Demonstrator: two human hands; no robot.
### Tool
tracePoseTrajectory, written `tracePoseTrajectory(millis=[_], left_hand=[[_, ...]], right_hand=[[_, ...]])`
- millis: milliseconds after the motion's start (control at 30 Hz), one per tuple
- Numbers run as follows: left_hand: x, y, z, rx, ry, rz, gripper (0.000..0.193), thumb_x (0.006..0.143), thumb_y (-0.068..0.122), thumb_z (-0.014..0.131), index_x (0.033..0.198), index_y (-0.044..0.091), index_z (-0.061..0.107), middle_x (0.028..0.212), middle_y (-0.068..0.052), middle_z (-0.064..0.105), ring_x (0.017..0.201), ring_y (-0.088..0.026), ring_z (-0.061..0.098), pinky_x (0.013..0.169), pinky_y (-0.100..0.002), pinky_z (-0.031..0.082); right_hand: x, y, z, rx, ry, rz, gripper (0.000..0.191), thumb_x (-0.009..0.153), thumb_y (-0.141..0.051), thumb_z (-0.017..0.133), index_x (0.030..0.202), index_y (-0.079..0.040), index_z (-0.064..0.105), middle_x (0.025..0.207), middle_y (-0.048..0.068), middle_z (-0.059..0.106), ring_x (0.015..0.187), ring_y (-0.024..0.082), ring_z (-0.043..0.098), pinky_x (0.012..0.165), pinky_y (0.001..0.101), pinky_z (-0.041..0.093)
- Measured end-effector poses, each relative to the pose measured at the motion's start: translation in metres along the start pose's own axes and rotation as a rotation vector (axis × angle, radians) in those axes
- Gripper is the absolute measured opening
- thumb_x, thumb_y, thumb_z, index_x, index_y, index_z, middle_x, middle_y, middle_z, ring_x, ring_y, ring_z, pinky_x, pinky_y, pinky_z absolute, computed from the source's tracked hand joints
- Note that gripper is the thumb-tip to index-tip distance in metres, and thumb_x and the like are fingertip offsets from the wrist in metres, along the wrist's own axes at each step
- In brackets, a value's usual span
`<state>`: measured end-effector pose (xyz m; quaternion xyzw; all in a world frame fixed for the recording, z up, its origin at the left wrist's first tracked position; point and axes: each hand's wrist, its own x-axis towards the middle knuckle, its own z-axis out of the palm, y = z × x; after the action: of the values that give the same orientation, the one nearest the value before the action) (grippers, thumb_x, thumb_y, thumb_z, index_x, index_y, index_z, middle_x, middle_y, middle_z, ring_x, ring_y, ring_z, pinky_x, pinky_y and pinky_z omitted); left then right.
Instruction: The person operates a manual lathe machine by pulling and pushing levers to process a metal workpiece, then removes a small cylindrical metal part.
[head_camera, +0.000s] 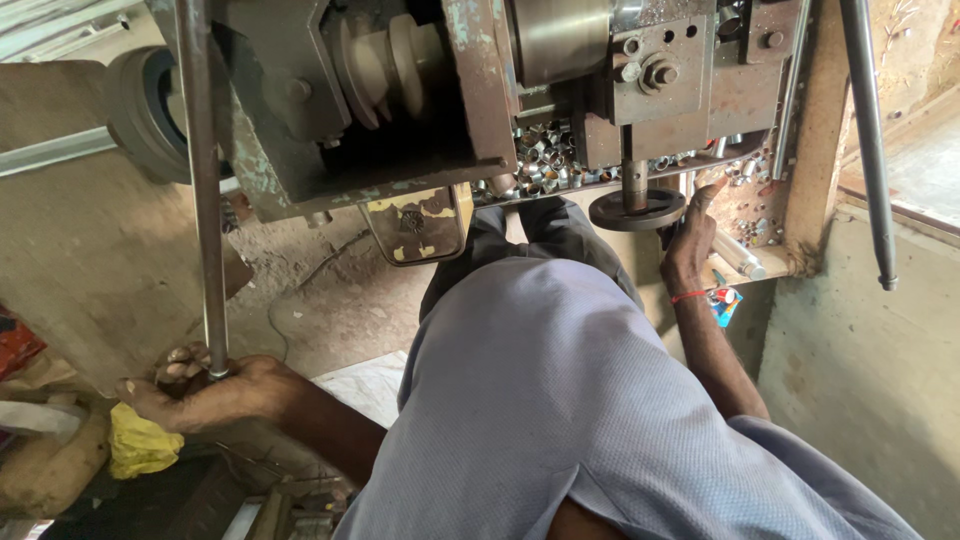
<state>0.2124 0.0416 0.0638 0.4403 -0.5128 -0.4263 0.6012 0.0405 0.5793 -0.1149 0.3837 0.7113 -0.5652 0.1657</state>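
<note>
Rod: long steel rod (203, 180), upright, running from top edge of view down past machine's (400, 100) left side; lower end sits in your left hand.
Left hand: your left hand (205, 390) clenched round rod's bottom end, low by the floor, near yellow bag (140, 445).
Right hand: your right hand (690, 240) up at machine's right front edge, fingers touching black handwheel (637, 210); grip itself hidden, can't tell if it's closed on it.
Tray: tray under spindle full of small cut metal pieces (545, 155), so you've got a good batch done.
Left to do: judging by length, most of rod is uncut; it isn't in the spindle, you're only holding it beside the machine.
Second rod: second rod (868, 140) leaning at right edge, untouched.
</note>
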Motion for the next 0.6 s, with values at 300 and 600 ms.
tracePoseTrajectory(millis=[300, 600], left_hand=[[0.0, -0.005, 0.004, -0.119, 0.032, -0.046, 0.03, 0.097, 0.034, 0.068, 0.099, 0.005, 0.065, 0.077, -0.001, 0.05, 0.068, -0.015, 0.049, 0.062, -0.028, 0.045], [-0.003, -0.028, -0.004, -0.085, -0.023, 0.041, 0.05, 0.096, 0.042, 0.062, 0.124, 0.001, 0.067, 0.108, -0.009, 0.063, 0.094, -0.021, 0.063, 0.079, -0.033, 0.056]], right_hand=[[-0.027, 0.027, 0.012, -0.365, -0.429, -0.058, 0.049, 0.103, -0.059, 0.046, 0.114, -0.016, 0.066, 0.094, 0.009, 0.076, 0.065, 0.017, 0.05, 0.059, 0.0387, 0.044], [0.022, -0.017, -0.031, -0.542, -0.491, -0.111, 0.037, 0.105, -0.024, 0.045, 0.132, -0.008, 0.064, 0.122, 0.016, 0.073, 0.113, 0.027, 0.068, 0.098, 0.0389, 0.05]])
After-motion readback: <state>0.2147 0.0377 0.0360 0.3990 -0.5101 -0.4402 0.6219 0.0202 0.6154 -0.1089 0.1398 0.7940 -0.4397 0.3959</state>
